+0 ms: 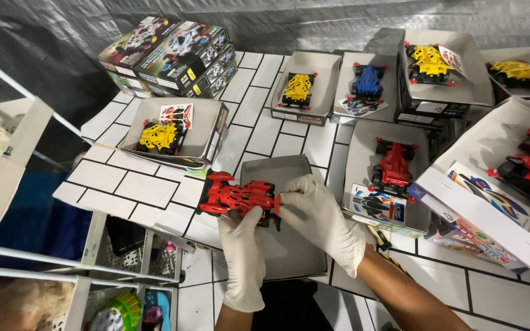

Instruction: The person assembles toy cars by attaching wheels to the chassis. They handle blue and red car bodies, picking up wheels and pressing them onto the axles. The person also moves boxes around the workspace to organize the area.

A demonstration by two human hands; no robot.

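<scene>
White-tiled table (124, 184) seen from above, its left edge dropping to wire racks. Near the far left corner sit stacked boxes (170, 55), then a tray with a yellow car (159, 136). At the near edge, over an empty grey tray (289, 245), two white-gloved hands hold a red car (237, 197). The left hand (243, 245) closes on its underside from below; the right hand (320, 217) pinches its rear end. Further right are trays with yellow, blue and red cars. The held car hangs partly past its tray toward the edge, so a slippery glove grip could likely drop it, and small parts might fall into the racks.
</scene>
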